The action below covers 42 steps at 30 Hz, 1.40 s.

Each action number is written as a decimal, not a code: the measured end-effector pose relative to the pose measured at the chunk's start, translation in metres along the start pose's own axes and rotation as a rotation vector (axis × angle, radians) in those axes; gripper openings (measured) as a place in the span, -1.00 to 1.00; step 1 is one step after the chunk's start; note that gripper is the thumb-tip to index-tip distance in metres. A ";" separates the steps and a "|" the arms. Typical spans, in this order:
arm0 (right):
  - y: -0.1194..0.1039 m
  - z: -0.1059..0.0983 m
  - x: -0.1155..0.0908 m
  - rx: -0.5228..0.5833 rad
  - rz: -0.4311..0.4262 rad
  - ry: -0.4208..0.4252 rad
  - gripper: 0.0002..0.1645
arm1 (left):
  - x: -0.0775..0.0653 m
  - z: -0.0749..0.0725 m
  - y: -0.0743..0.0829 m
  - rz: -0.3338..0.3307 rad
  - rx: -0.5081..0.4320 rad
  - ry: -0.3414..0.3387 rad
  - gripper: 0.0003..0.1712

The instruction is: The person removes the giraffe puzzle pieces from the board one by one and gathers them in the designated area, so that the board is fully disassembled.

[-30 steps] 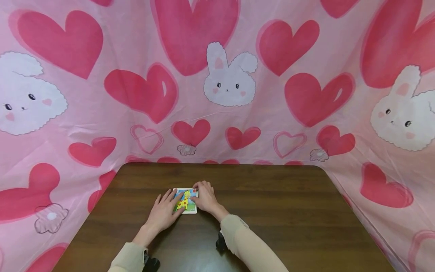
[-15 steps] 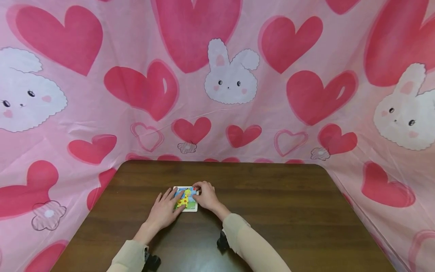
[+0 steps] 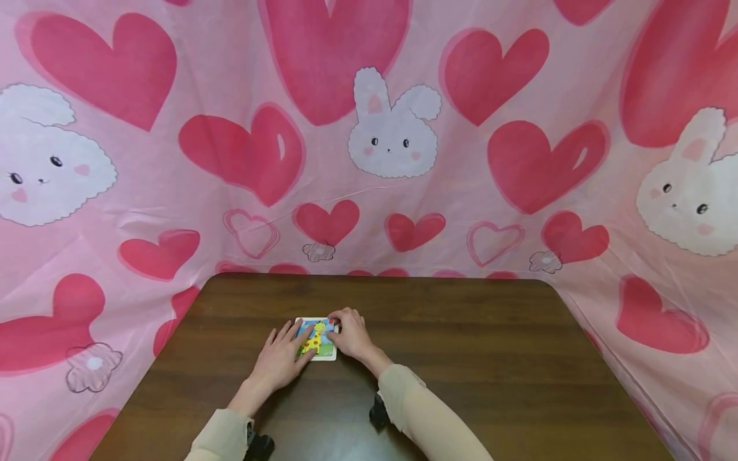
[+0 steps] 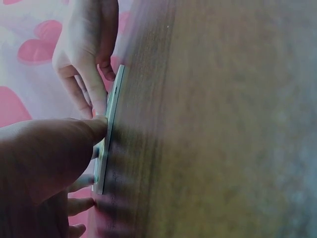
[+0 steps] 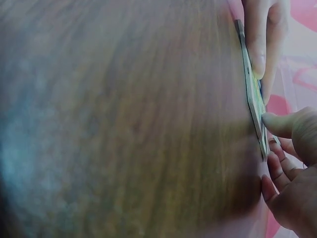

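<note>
A small square giraffe puzzle (image 3: 325,351) lies flat on the dark wooden table, with a yellow giraffe, blue sky, green ground and pale rim. My left hand (image 3: 278,360) rests on its left side, fingers spread fairly straight and thumb at the lower part. My right hand (image 3: 353,336) holds the upper right corner beside a red spot, thumb and forefinger curled. In the right wrist view, the right thumb (image 5: 280,124) presses the top face of the puzzle (image 5: 251,91). The puzzle (image 4: 115,96) appears edge-on in the left wrist view; what lies under the right fingers is hidden.
The brown table (image 3: 461,371) reaches back to a pink cloth (image 3: 455,192) printed with hearts and rabbits, which hangs behind and at both sides. Black wrist cameras (image 3: 378,412) sit below both beige cuffs.
The right thumb has drawn slightly to the right, off the puzzle's picture toward its edge. The left hand stays in place on the puzzle. The head view has shifted a little.
</note>
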State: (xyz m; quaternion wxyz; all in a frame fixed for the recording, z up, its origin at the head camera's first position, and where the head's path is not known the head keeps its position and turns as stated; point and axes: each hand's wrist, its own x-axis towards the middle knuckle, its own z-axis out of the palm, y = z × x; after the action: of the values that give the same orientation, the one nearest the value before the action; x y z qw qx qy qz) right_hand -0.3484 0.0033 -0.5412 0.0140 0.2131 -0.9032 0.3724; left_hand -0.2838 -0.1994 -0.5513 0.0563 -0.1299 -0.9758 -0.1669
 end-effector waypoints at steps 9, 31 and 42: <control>0.003 0.001 0.003 -0.044 -0.050 -0.012 -0.61 | -0.001 -0.010 0.008 -0.030 0.005 -0.043 -0.27; 0.048 0.022 0.035 -0.288 -0.251 -0.048 -0.60 | 0.001 -0.008 0.008 -0.026 0.029 -0.063 -0.29; 0.034 -0.055 0.004 0.133 -0.131 0.071 -0.66 | 0.001 -0.010 0.007 -0.042 0.017 -0.080 -0.26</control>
State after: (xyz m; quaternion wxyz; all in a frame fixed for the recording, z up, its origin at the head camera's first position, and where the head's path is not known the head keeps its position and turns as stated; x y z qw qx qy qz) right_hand -0.3723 0.0609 -0.5230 0.0563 0.2588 -0.8596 0.4371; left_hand -0.2821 -0.1966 -0.5395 0.0148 -0.1157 -0.9811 -0.1542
